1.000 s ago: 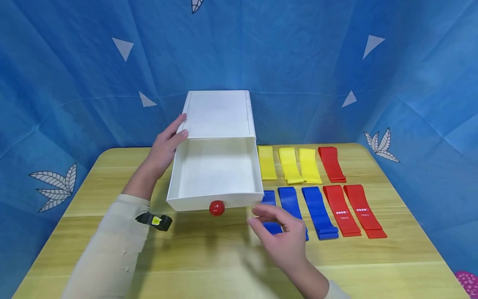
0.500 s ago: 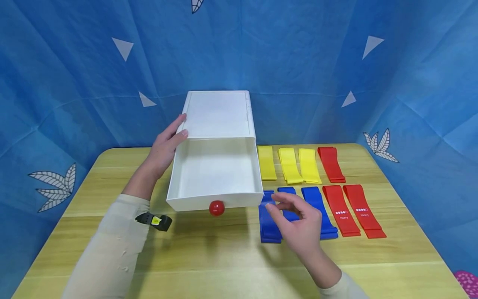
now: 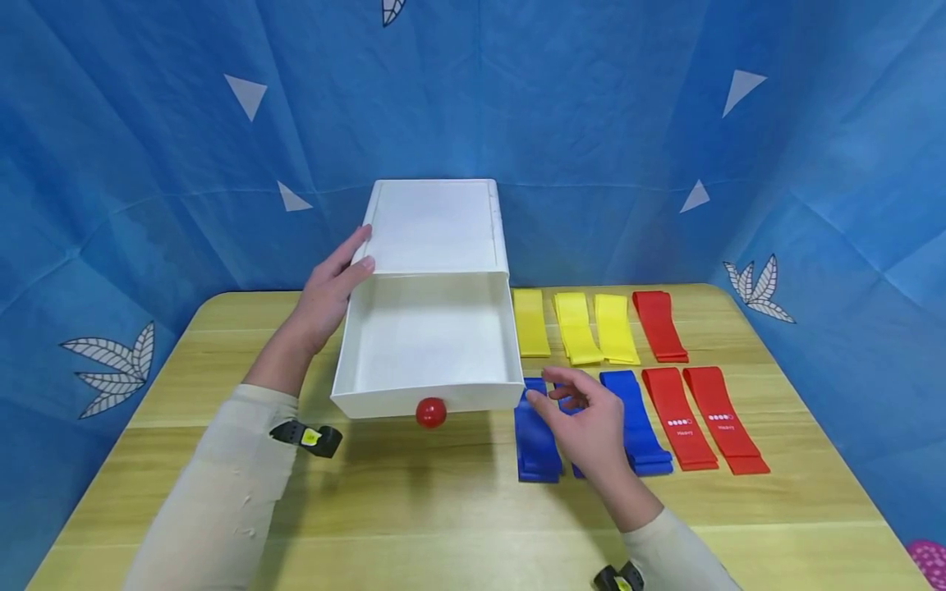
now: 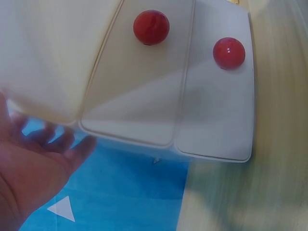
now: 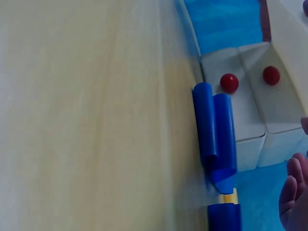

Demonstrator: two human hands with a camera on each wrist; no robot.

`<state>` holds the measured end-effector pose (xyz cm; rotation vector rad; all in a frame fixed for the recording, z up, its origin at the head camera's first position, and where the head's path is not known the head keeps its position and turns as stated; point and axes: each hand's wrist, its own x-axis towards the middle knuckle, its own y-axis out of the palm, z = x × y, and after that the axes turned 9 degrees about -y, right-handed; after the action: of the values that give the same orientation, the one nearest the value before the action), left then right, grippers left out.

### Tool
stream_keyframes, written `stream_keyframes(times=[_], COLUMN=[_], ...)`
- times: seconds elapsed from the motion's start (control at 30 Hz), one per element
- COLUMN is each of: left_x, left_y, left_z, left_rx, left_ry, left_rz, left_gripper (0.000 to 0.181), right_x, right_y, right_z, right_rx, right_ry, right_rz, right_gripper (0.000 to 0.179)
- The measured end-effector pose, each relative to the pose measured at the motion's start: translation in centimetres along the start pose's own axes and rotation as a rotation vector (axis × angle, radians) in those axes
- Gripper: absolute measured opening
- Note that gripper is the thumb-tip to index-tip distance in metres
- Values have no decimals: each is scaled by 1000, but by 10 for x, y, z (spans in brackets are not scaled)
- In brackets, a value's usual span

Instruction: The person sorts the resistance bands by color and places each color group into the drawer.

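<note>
A white drawer cabinet (image 3: 436,226) stands on the table with its top drawer (image 3: 427,400) pulled out. That drawer has a red round knob (image 3: 431,413), and nothing lies inside it. My left hand (image 3: 321,304) rests against the cabinet's upper left side, its fingers fairly straight. My right hand (image 3: 587,423) hovers over the folded blue bands (image 3: 538,439), just right of the drawer's front corner. Its fingers are loosely bent and hold nothing. Part of the blue bands is hidden behind it. Two lower drawers with red knobs (image 4: 151,27) show closed in the left wrist view.
Folded yellow bands (image 3: 576,328) lie behind the blue ones. Red bands (image 3: 680,419) lie at the right, some printed with white lettering. A blue patterned cloth (image 3: 606,123) hangs behind the wooden table (image 3: 414,533).
My right hand has moved away from the drawer's front corner, to the right and slightly farther back, over the blue bands. The left hand, cabinet and drawer have stayed put.
</note>
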<state>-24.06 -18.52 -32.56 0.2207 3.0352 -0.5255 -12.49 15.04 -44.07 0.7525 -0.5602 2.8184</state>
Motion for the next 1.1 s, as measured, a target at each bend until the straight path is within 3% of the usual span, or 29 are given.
stream_keyframes(times=[0.27, 0.57, 1.1], left_x=[-1, 0, 3], left_y=[-1, -1, -1], left_z=[0, 1, 4], left_rx=[6, 11, 18], left_ry=[-4, -6, -3], left_rz=[4, 0, -10], left_gripper=[60, 60, 61], right_x=[7, 12, 23], right_y=[4, 8, 15], right_z=[-15, -28, -43], right_rx=[-43, -113, -247], right_ry=[30, 173, 272], right_rz=[42, 130, 242], right_gripper=[34, 43, 44])
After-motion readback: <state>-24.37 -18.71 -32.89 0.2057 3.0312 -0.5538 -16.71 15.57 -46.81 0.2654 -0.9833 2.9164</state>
